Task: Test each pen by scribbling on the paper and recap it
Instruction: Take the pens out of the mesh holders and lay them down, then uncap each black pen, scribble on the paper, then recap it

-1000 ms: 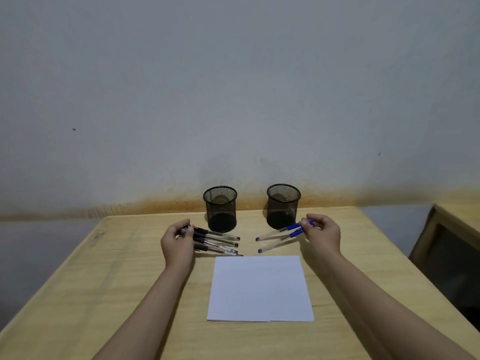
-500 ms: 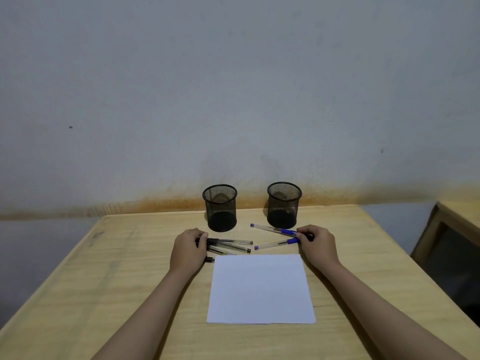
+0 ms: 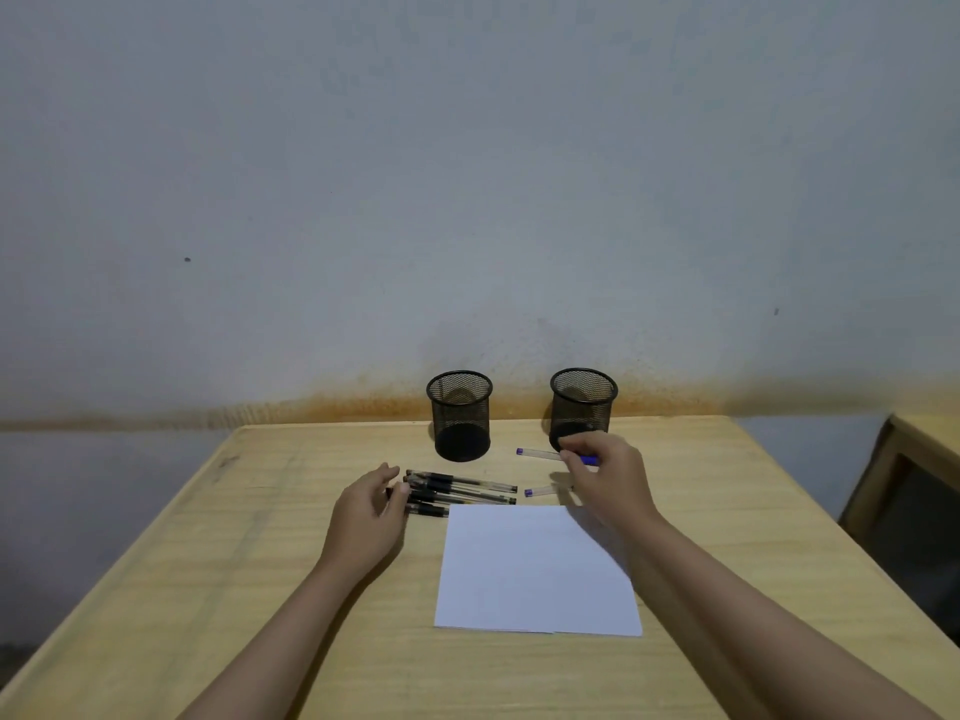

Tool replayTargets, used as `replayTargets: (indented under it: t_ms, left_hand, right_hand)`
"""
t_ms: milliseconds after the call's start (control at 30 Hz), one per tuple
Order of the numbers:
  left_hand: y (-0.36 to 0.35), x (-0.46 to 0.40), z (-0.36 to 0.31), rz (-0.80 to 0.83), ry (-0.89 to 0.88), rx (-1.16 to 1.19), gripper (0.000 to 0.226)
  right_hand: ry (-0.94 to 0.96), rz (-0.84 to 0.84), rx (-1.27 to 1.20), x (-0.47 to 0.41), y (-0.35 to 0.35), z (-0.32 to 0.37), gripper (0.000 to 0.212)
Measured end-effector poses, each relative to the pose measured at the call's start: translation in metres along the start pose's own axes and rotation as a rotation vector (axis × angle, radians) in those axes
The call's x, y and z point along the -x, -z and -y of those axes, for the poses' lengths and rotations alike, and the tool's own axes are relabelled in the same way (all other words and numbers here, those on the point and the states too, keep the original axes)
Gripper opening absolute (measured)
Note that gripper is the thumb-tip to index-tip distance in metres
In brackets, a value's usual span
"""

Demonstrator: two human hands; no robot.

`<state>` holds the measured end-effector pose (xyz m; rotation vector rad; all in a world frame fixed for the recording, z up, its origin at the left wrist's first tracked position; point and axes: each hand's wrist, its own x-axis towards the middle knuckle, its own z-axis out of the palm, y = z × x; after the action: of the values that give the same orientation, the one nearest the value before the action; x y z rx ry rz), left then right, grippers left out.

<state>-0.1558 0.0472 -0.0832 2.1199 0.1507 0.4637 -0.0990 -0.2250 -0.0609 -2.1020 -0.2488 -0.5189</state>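
Observation:
A blank white sheet of paper (image 3: 535, 569) lies on the wooden table (image 3: 260, 537). Several black capped pens (image 3: 460, 491) lie side by side just beyond the paper's far left corner. My left hand (image 3: 369, 517) rests next to their left ends, fingers relaxed, fingertips touching them. My right hand (image 3: 610, 472) pinches a blue pen (image 3: 540, 453) near its cap end, held above the table. A second blue pen (image 3: 540, 492) lies on the table below it, partly hidden by my right hand.
Two black mesh pen cups, the left cup (image 3: 460, 415) and the right cup (image 3: 583, 407), stand at the table's far edge by the wall. A wooden piece of furniture (image 3: 914, 491) stands to the right of the table.
My left hand let go of the black pens and drew back a little. My right hand lifted one blue pen, leaving the other on the table.

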Motion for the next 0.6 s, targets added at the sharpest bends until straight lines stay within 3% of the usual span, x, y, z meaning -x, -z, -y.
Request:
replayTargets:
  t_ms: [233,400,600]
  left_hand:
    - [0.037,0.019,0.036,0.183,-0.012,-0.604,0.064]
    - [0.038,0.024,0.035,0.199,-0.009,-0.654,0.066]
    - [0.038,0.024,0.035,0.192,-0.011,-0.645,0.064]
  right_hand:
    - [0.26,0.284,0.092,0.007,-0.052,0.056,0.016]
    - [0.301,0.469,0.339,0.011,-0.089,0.076,0.017]
    - [0.313,0.51,0.483,0.011,-0.109,0.078,0.02]
